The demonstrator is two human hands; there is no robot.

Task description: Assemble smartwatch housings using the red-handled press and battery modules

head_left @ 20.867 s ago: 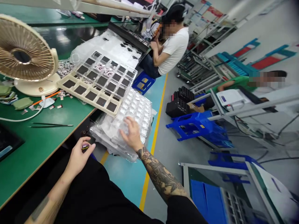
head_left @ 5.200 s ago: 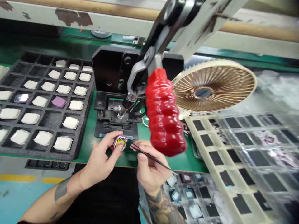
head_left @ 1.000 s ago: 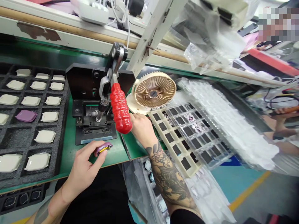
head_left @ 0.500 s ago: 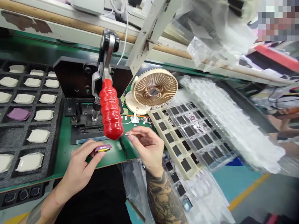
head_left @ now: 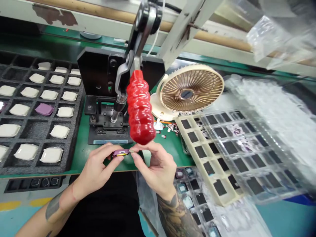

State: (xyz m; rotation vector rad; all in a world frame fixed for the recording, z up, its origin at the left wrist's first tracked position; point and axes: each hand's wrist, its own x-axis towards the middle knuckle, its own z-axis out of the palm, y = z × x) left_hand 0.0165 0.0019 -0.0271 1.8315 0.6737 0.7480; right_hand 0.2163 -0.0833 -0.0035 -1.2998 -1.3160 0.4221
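Work in hand, one: purple case, yellow strip along its lower side, above the near edge of the table, just in front of the lever press.

Left hand: one, thumb and fingers closed about the case. Right hand: one, thumb and forefinger pinched on a small pale piece at the case's right end; whether piece and case touch, cannot tell.

Step, as judged: fitting the piece to that end. Next move seems to call for a steady left grip and fine fingertip alignment.

Containers:
– Grey foam tray, table's left side: off-white cases, one per pocket, in rows; one purple spare among them.
– Cream tray, right side, jutting past the near edge: dark squares in its compartments.
– Clear tray, overlapping the cream tray's right part: dark squares; small purple-and-white parts heaped in compartments toward its middle.
– Clear lower tray, below the near edge: dark squares, teal cases, one purplish.
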